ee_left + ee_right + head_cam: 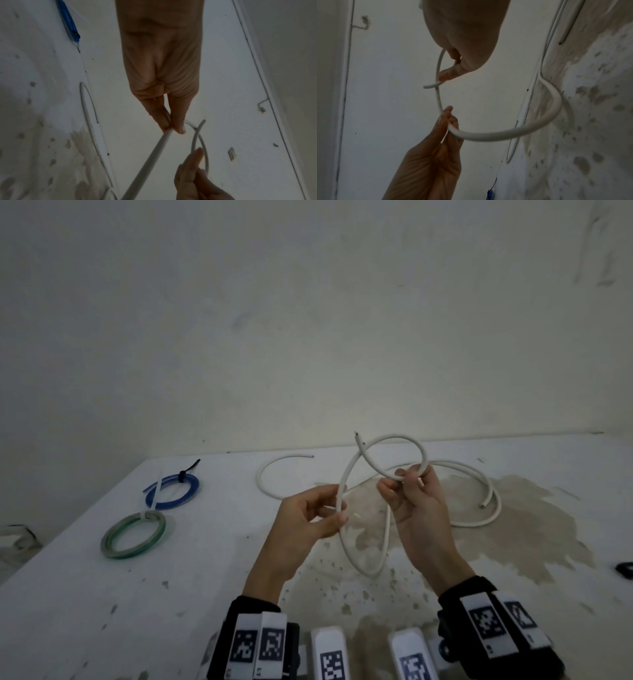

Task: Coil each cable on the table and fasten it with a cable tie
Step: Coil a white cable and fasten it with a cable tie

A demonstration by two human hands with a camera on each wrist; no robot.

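A white cable (394, 437) is held up over the table in a small loop, its cut end sticking up at the back. My left hand (340, 505) pinches the loop's left side between thumb and fingers (164, 121). My right hand (397, 479) grips the spot where the cable crosses itself, fingers curled round it (453, 67). Below both hands a slack bend of the cable (505, 133) hangs toward the table. More white cable (493, 501) lies behind the right hand; I cannot tell if it is the same piece.
A blue coil (173, 487) with a black tie and a green coil (133, 535) lie at the left of the white, stained table (102, 594). A white cable arc (262, 477) rests at the back. A dark object (625, 570) sits at the right edge.
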